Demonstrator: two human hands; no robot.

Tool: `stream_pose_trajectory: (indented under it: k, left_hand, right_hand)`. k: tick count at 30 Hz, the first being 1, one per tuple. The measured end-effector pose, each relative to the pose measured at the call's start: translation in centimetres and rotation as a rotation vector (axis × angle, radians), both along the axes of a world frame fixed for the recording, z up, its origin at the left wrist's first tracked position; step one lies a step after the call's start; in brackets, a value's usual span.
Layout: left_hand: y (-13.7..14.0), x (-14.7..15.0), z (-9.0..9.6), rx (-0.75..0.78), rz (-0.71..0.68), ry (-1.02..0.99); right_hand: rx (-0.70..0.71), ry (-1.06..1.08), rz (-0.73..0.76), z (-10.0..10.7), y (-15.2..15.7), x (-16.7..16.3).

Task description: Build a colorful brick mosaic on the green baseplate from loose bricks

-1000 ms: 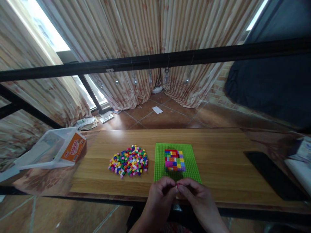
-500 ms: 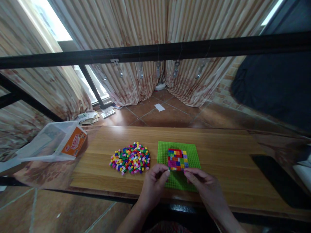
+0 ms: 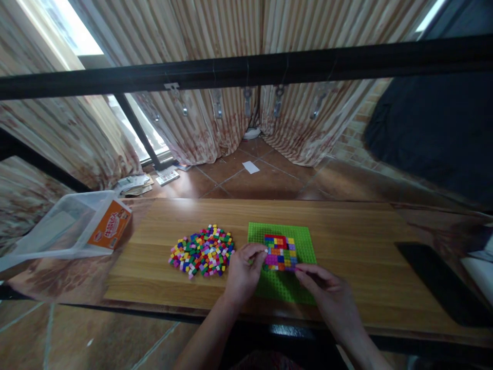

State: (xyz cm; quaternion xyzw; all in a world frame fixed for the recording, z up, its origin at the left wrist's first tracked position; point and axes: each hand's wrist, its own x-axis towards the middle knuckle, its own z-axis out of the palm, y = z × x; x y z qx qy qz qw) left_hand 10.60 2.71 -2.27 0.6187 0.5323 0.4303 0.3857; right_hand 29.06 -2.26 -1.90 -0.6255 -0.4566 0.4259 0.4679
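A square mosaic of small colourful building bricks (image 3: 280, 253) sits on the green studded baseplate (image 3: 308, 241). At the mosaic's left edge, my left hand (image 3: 245, 271) is closed in a pinch, with a tiny white brick (image 3: 265, 250) showing at the fingertips. My right hand (image 3: 327, 294) pinches by the lower right corner, where a bit of pink, apparently a small brick, shows between thumb and forefinger. The fingertips partly cover the mosaic's edges. To the left of the baseplate lies a heap of loose mixed-colour bricks (image 3: 206, 252).
The wooden tabletop (image 3: 358, 246) carries everything. A clear plastic bin (image 3: 69, 226) with an orange label stands at the left end. A dark flat slab (image 3: 435, 282) lies at the right. Behind the table, a black metal bar (image 3: 231, 74) crosses in front of curtains (image 3: 215, 128).
My left hand has moved up along the mosaic's left side, with the white brick at its fingertips. My right hand stays near the lower right corner. The whole view has shifted slightly.
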Motion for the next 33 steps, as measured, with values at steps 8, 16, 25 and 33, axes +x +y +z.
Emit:
stream_pose_trajectory:
  k: [8, 16, 25, 33]
  left_hand:
    - [0.8, 0.6, -1.3, -0.043, 0.057, -0.167]
    - [1.5, 0.8, -1.3, -0.165, 0.051, -0.267]
    - [1.3, 1.3, -1.1, -0.051, 0.070, -0.154]
    - [1.0, 1.2, -2.2, -0.036, 0.084, -0.203]
  right_hand:
    - [-0.028, 0.044, -0.030, -0.2, -0.2, 0.4]
    - [-0.070, 0.092, -0.029, -0.4, -0.4, 0.4]
    - [-0.044, 0.071, -0.032, 0.1, -0.1, 0.2]
    - [-0.033, 0.086, -0.032, 0.7, 0.4, -0.1]
